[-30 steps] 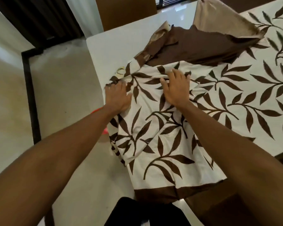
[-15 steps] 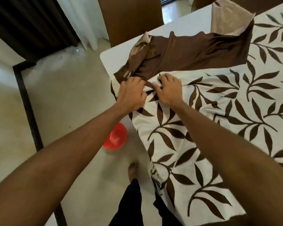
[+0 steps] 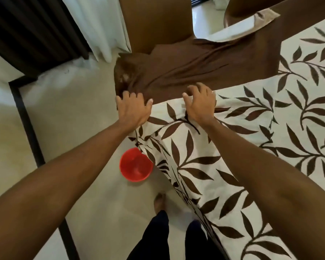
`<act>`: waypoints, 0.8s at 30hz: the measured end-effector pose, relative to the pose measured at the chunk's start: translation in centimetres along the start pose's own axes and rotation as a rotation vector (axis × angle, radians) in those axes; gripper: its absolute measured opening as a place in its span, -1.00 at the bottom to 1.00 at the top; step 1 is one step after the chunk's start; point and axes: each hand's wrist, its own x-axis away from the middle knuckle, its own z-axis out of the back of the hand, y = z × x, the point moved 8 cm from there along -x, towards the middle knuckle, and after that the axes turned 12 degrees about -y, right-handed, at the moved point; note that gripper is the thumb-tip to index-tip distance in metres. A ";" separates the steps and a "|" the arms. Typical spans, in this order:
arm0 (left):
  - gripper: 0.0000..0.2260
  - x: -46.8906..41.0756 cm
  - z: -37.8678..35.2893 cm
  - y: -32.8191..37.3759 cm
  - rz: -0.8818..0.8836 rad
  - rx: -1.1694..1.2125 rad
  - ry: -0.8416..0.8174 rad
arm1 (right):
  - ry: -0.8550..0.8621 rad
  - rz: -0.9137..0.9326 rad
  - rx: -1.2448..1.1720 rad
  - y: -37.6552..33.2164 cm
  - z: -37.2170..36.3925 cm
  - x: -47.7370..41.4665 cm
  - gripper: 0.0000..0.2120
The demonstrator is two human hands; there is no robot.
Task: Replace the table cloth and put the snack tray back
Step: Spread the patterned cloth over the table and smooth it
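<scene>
A cream table cloth (image 3: pixel 255 139) printed with brown leaves and edged by a wide brown border (image 3: pixel 204 72) covers the white table (image 3: pixel 231 30). Only a small strip of table top shows at the far side. My left hand (image 3: pixel 132 107) presses flat on the cloth at the table's left corner, fingers spread over the brown border. My right hand (image 3: pixel 199 104) lies a little to the right, fingers curled on the seam between border and leaf print. The cloth hangs over the near edge. No snack tray is in view.
A red plastic bowl (image 3: pixel 136 165) sits on the floor beside the table's near-left corner. A brown chair (image 3: pixel 156 21) stands at the far side, and a white curtain (image 3: pixel 99 25) hangs by it. My bare foot (image 3: pixel 159 200) and dark trouser legs are below.
Both hands have slid outward along the cloth toward the table's left corner, spreading apart. The brown border is pulled flatter and now covers the corner that was bare.
</scene>
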 end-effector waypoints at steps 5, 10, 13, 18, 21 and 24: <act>-0.58 -1.0 2.1 -0.2 -0.051 -0.003 0.152 | -0.251 0.119 0.011 -5.5 -3.0 -1.4 -0.46; -0.49 -4.6 -0.7 2.0 -0.204 0.194 -0.093 | -0.195 0.327 -0.208 -9.3 -2.6 -0.7 -0.63; -0.44 -5.6 -1.3 1.4 -0.161 0.136 -0.113 | 0.019 0.123 -0.171 -5.7 -0.8 -0.4 -0.65; -0.41 -6.0 -0.4 -0.7 -0.056 0.067 -0.106 | -0.057 -0.200 0.017 0.3 -1.3 0.4 -0.51; -0.40 -5.8 0.4 -1.4 0.011 0.013 -0.101 | -0.207 -0.095 0.049 -2.2 -2.9 0.8 -0.37; -0.38 -5.1 1.5 -0.3 0.006 0.013 -0.018 | -0.342 -0.008 0.030 -4.9 -3.9 0.2 -0.36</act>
